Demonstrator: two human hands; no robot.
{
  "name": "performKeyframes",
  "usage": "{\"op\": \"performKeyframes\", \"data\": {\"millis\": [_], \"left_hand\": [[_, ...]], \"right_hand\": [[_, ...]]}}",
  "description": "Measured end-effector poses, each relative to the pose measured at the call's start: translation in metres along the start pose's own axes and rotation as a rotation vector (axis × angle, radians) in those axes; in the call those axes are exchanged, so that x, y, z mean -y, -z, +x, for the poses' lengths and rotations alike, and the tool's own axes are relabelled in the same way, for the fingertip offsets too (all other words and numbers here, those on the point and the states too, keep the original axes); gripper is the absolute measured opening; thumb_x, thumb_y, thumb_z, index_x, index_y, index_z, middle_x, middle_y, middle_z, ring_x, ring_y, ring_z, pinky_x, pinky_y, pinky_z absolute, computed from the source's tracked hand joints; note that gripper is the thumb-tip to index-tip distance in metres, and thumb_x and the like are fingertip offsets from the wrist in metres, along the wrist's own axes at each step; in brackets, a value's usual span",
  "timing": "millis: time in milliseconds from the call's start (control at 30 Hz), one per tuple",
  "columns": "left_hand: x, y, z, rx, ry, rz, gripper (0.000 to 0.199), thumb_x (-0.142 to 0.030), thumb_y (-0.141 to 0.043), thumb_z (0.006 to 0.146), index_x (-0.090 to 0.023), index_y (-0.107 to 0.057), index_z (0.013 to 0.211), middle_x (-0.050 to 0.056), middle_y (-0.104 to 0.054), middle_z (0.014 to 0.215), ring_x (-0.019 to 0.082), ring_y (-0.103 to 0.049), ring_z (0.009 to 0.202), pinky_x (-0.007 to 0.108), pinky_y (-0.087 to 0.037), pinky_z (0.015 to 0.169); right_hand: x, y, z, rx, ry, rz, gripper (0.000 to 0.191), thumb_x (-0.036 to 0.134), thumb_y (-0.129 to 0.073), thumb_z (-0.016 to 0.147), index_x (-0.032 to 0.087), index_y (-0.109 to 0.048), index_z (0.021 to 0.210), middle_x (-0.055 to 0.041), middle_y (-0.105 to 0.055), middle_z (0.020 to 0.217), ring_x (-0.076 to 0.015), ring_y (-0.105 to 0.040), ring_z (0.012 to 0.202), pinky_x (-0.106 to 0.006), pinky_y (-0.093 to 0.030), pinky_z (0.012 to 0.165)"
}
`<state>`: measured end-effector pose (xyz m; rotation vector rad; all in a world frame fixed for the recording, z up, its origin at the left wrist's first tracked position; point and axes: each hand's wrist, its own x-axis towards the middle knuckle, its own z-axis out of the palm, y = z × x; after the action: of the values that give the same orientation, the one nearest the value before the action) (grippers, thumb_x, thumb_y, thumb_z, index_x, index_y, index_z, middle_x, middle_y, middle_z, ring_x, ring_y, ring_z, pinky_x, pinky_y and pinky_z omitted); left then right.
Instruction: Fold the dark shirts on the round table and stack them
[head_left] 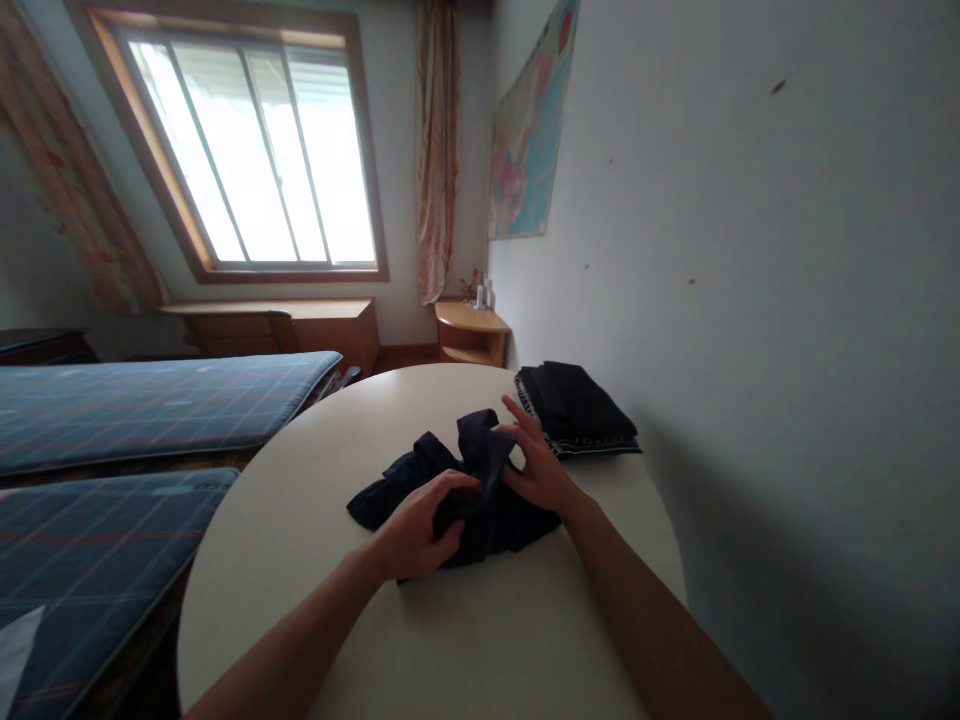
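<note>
A crumpled dark navy garment [480, 525] lies on the round white table [300, 560], its exact kind not clear. Bent around a fold at the garment's left side is my left hand [420, 520], thumb below and fingers above the cloth. My right hand [536, 465] pinches a raised flap of the same cloth, with one finger stretched up and away. Just behind the right hand sits a folded stack of black cloth [574, 405] with a pale-patterned edge.
A white wall [787, 350] rises close along the table's right side. Two beds with blue plaid mattresses [150, 410] stand to the left. Beyond the table are a wooden desk [330, 318], a corner shelf [472, 318] and a window [255, 150].
</note>
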<state>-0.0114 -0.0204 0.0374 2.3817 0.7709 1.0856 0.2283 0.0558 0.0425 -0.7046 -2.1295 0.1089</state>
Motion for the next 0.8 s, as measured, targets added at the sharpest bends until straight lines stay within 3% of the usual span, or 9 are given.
{"op": "performKeyframes", "data": {"millis": [100, 200, 333, 433, 567, 633, 800], "left_hand": [[0.004, 0.007, 0.000, 0.103, -0.042, 0.089, 0.070, -0.016, -0.064, 0.074, -0.021, -0.041, 0.140, 0.013, -0.050, 0.140, 0.029, -0.046, 0.131, 0.046, -0.037, 0.112], [0.013, 0.014, -0.001, 0.168, 0.013, 0.160, 0.082, -0.023, -0.067, 0.074, -0.020, -0.031, 0.148, 0.014, -0.044, 0.149, 0.031, -0.040, 0.137, 0.049, -0.031, 0.116], [0.027, 0.023, -0.005, 0.195, 0.196, 0.229, 0.051, -0.033, -0.060, 0.085, -0.018, -0.049, 0.133, 0.013, -0.063, 0.124, 0.028, -0.060, 0.111, 0.041, -0.049, 0.097], [0.031, 0.030, -0.007, 0.191, 0.279, 0.238, 0.035, -0.044, -0.054, 0.090, -0.018, -0.059, 0.113, 0.009, -0.070, 0.102, 0.025, -0.065, 0.091, 0.036, -0.052, 0.082], [0.026, 0.037, -0.005, 0.149, 0.249, 0.085, 0.031, -0.041, -0.050, 0.092, -0.018, -0.065, 0.106, 0.007, -0.072, 0.100, 0.024, -0.065, 0.091, 0.033, -0.052, 0.084], [0.024, 0.041, -0.002, 0.043, 0.266, 0.070, 0.029, -0.039, -0.053, 0.089, -0.018, -0.067, 0.104, 0.007, -0.073, 0.098, 0.024, -0.066, 0.090, 0.034, -0.052, 0.083], [0.041, 0.049, 0.003, -0.503, 0.463, 0.176, 0.036, -0.048, -0.057, 0.087, -0.019, -0.067, 0.104, 0.006, -0.073, 0.097, 0.023, -0.067, 0.090, 0.035, -0.052, 0.084]], "right_hand": [[-0.003, 0.003, 0.001, -0.012, 0.027, -0.022, 0.025, 0.024, -0.059, 0.088, 0.024, -0.057, 0.113, -0.0108, -0.033, 0.158, -0.0292, -0.027, 0.146, -0.054, -0.028, 0.116], [-0.006, 0.002, 0.001, -0.001, -0.014, 0.007, 0.018, 0.022, -0.056, 0.088, 0.023, -0.057, 0.106, -0.0117, -0.052, 0.143, -0.0283, -0.036, 0.142, -0.052, -0.032, 0.114], [-0.011, -0.002, 0.001, -0.091, -0.264, 0.059, 0.010, 0.031, -0.052, 0.091, 0.022, -0.052, 0.094, -0.0083, -0.069, 0.099, -0.0238, -0.065, 0.096, -0.043, -0.048, 0.093], [-0.012, -0.003, 0.001, -0.151, -0.417, 0.143, 0.017, 0.039, -0.051, 0.093, 0.023, -0.048, 0.092, -0.0029, -0.064, 0.083, -0.0189, -0.062, 0.076, -0.032, -0.049, 0.071], [-0.009, -0.002, 0.003, -0.138, -0.470, 0.336, 0.026, 0.047, -0.057, 0.089, 0.024, -0.045, 0.087, 0.0012, -0.059, 0.075, -0.0159, -0.057, 0.068, -0.026, -0.045, 0.059], [-0.007, -0.001, 0.005, -0.149, -0.509, 0.457, 0.031, 0.050, -0.060, 0.087, 0.024, -0.044, 0.085, 0.0030, -0.058, 0.072, -0.0144, -0.054, 0.063, -0.024, -0.042, 0.055], [-0.012, -0.004, 0.009, -0.389, -0.543, 0.467, 0.037, 0.051, -0.068, 0.080, 0.024, -0.044, 0.087, 0.0015, -0.058, 0.079, -0.0165, -0.058, 0.074, -0.027, -0.048, 0.064]]}}
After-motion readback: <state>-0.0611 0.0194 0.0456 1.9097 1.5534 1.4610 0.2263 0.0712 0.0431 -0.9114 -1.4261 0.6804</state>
